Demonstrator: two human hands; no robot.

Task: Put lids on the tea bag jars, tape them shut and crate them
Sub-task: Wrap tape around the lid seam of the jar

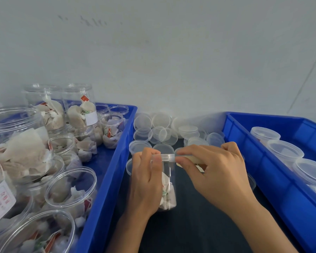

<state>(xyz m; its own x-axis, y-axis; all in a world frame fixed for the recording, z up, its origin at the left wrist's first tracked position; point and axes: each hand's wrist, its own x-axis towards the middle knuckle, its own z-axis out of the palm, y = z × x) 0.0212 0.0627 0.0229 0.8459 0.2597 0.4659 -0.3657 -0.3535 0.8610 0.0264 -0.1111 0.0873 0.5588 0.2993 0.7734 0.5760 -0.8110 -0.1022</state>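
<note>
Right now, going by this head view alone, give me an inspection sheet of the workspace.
Surface: dark table top between two blue crates.
Job's things: lidded jar with tea bags stands upright on the table; left crate holds open filled jars; right crate holds lidded jars.
Clutter: loose clear lids heaped at the back of the table.
Grippers: left hand grips the jar's side; right hand pinches something pale at the lid's rim, possibly tape.
Cables: nothing seen.
Surroundings: plain pale wall.
</note>
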